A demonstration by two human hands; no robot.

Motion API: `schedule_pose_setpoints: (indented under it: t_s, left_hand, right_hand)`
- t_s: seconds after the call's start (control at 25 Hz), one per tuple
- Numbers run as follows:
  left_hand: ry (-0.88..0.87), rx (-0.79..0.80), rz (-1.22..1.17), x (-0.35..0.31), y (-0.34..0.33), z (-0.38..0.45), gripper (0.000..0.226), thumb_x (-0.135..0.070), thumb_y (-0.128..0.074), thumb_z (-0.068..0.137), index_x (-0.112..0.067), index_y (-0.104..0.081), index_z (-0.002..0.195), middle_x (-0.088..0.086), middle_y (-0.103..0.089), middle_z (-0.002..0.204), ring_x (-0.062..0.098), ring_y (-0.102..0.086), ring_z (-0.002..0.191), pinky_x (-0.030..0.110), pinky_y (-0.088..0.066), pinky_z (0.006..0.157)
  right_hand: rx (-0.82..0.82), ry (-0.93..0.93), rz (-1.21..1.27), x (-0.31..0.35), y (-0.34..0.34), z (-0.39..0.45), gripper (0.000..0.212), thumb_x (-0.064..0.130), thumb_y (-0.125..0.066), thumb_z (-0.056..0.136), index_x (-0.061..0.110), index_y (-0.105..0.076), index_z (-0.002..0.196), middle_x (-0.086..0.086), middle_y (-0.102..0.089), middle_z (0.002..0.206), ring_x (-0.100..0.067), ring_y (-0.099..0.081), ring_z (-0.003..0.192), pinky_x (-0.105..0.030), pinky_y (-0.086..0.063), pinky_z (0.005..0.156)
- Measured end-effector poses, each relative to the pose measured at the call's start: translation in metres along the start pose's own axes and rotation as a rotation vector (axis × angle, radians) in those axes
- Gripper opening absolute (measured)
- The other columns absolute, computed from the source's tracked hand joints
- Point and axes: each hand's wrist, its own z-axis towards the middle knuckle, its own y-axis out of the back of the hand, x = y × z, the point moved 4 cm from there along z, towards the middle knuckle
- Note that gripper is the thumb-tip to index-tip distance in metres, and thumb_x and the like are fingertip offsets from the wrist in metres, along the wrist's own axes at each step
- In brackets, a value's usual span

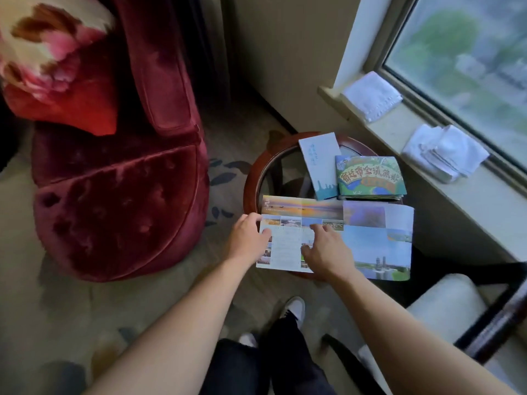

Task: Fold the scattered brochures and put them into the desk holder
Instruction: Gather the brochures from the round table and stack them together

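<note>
A large unfolded brochure (pixel 376 243) with photo panels lies spread over the near side of a small round glass-topped table (pixel 253 178). My left hand (pixel 248 238) grips the brochure's left edge, thumb on top. My right hand (pixel 325 249) rests flat on its middle panel, fingers spread. Behind it lie a folded pale blue brochure (pixel 320 163) and a folded green brochure (pixel 370 178) with red lettering, side by side. No desk holder is in view.
A dark red velvet armchair (pixel 119 201) with a flowered cushion (pixel 51 44) stands to the left. A window sill (pixel 399 129) on the right holds folded white towels (pixel 373 95). A pale seat (pixel 445 309) with a dark wooden arm sits at lower right. My legs and shoes are below.
</note>
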Motion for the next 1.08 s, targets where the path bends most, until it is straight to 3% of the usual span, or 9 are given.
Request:
schedule_pose_setpoints:
  t_s: [0.12,0.28,0.36,0.56,0.64,0.72,0.8,0.96,1.08]
  left_hand:
    - [0.14,0.074,-0.014,0.017,-0.041,0.036,0.044,-0.024,-0.065,0.094,-0.016,-0.052,0.135,0.003,-0.05,0.137,0.015,-0.052,0.109,0.014,-0.042,0.075]
    - [0.455,0.149,-0.146,0.041,-0.088,0.068,0.092,-0.026,-0.072,0.09,-0.017,-0.011,0.159,0.013,-0.019,0.162,0.032,-0.034,0.145,0.037,-0.045,0.106]
    - [0.594,0.161,-0.195,0.044,-0.104,0.078,0.104,-0.029,-0.075,0.087,-0.02,-0.002,0.16,0.013,-0.014,0.165,0.035,-0.032,0.146,0.037,-0.048,0.099]
    - [0.712,0.022,-0.305,0.053,-0.107,0.082,0.082,-0.018,-0.08,0.081,-0.017,-0.031,0.147,0.015,-0.038,0.148,0.034,-0.052,0.126,0.038,-0.056,0.09]
    - [0.642,0.086,-0.368,0.05,-0.109,0.085,0.04,-0.014,-0.073,0.086,-0.013,-0.052,0.12,0.013,-0.06,0.125,0.019,-0.064,0.086,0.026,-0.059,0.06]
    - [0.474,0.225,-0.374,0.034,-0.105,0.091,0.008,-0.012,-0.065,0.088,-0.015,-0.062,0.095,0.008,-0.072,0.1,0.018,-0.064,0.07,0.034,-0.06,0.062]
    - [0.305,0.281,-0.316,0.009,-0.082,0.099,0.009,-0.012,-0.06,0.087,-0.015,-0.068,0.09,0.003,-0.074,0.09,0.024,-0.067,0.077,0.036,-0.057,0.074]
    - [0.055,0.277,-0.217,-0.044,0.005,0.113,0.024,-0.017,-0.056,0.088,-0.019,-0.068,0.067,-0.01,-0.061,0.057,0.007,-0.057,0.047,0.02,-0.041,0.038]
    - [-0.146,0.247,-0.081,-0.096,0.091,0.107,0.027,-0.023,-0.056,0.091,-0.015,-0.063,0.066,-0.004,-0.055,0.056,0.014,-0.051,0.044,0.027,-0.041,0.038]
  right_hand:
    - [0.076,-0.036,0.014,-0.004,-0.031,0.04,0.052,0.027,-0.055,0.09,0.021,-0.044,0.14,-0.009,-0.052,0.135,-0.029,-0.052,0.121,-0.042,-0.049,0.092]
    - [0.105,-0.1,0.057,-0.002,-0.064,0.083,0.06,0.024,-0.054,0.09,0.025,-0.033,0.147,-0.008,-0.045,0.141,-0.03,-0.049,0.123,-0.044,-0.049,0.09]
    - [0.121,-0.114,0.06,0.0,-0.077,0.095,0.064,0.024,-0.055,0.09,0.025,-0.03,0.149,-0.009,-0.043,0.143,-0.031,-0.048,0.124,-0.046,-0.048,0.092]
    - [0.126,-0.14,0.148,-0.003,-0.081,0.095,0.069,0.03,-0.055,0.094,0.02,-0.024,0.155,-0.009,-0.038,0.151,-0.032,-0.043,0.131,-0.047,-0.041,0.104]
    - [0.167,-0.134,0.204,0.0,-0.08,0.095,0.07,0.034,-0.054,0.095,0.02,-0.022,0.156,-0.009,-0.038,0.154,-0.031,-0.043,0.135,-0.045,-0.04,0.107]
    - [0.17,-0.105,0.208,0.004,-0.074,0.093,0.067,0.04,-0.052,0.097,0.022,-0.025,0.156,-0.007,-0.044,0.152,-0.029,-0.047,0.134,-0.043,-0.041,0.105]
    - [0.119,-0.083,0.212,0.01,-0.056,0.088,0.062,0.042,-0.048,0.098,0.024,-0.028,0.155,-0.005,-0.048,0.149,-0.028,-0.05,0.131,-0.043,-0.043,0.101]
    - [-0.034,-0.029,0.218,0.028,0.016,0.076,0.059,0.039,-0.049,0.097,0.026,-0.032,0.152,-0.006,-0.047,0.148,-0.03,-0.05,0.129,-0.045,-0.046,0.096]
    - [-0.216,0.011,0.234,0.046,0.097,0.069,0.059,0.036,-0.05,0.097,0.021,-0.035,0.151,-0.007,-0.045,0.15,-0.028,-0.049,0.132,-0.043,-0.046,0.098]
